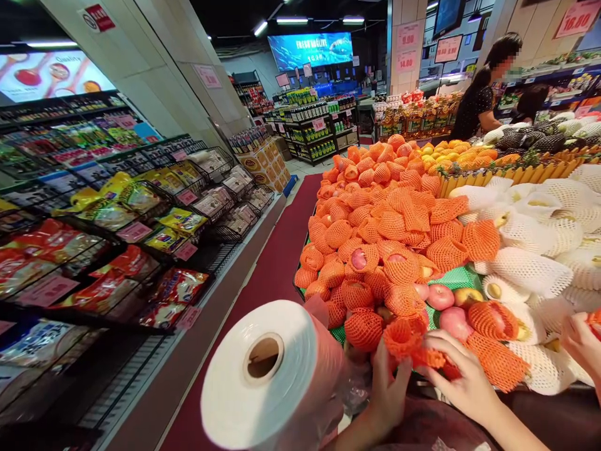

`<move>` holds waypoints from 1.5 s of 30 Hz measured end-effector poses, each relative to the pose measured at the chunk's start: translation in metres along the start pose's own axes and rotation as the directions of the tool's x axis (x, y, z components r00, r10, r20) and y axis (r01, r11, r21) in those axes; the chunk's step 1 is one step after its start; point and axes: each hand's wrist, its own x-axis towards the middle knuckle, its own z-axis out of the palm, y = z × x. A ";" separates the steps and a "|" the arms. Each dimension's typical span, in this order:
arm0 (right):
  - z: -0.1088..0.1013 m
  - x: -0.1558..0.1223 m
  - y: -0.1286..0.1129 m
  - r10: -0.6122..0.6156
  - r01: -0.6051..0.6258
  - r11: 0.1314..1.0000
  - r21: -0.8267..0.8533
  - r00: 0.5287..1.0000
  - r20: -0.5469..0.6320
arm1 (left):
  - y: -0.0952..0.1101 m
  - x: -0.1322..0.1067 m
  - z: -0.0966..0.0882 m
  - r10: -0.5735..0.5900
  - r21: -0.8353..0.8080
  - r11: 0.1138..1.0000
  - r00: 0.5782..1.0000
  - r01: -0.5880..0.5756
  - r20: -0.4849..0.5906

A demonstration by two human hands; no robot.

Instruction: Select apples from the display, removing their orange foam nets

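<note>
My left hand (389, 391) reaches up at the near edge of a fruit stand, its fingers curled round the bottom of an orange foam net (404, 338). From the right, my right hand (462, 376) pinches the same net's lower edge with its fingers together. Behind the net lie bare red apples (441, 296) on a green mat, among a heap of apples in orange nets (375, 238). Another person's hand (581, 341) comes in at the right edge and holds a netted fruit.
A big roll of plastic bags (270, 376) stands just left of my hands. Fruit in white nets (535, 263) fills the stand's right side. Wire racks of packaged snacks (117, 250) line the left of a red-floored aisle (277, 269). A person in dark clothes (481, 97) stands far behind.
</note>
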 end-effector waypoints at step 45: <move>-0.011 -0.053 -0.008 -0.146 0.191 0.951 -0.242 0.971 0.189 | 0.041 0.011 0.014 0.493 0.527 0.731 0.869 -0.434 0.032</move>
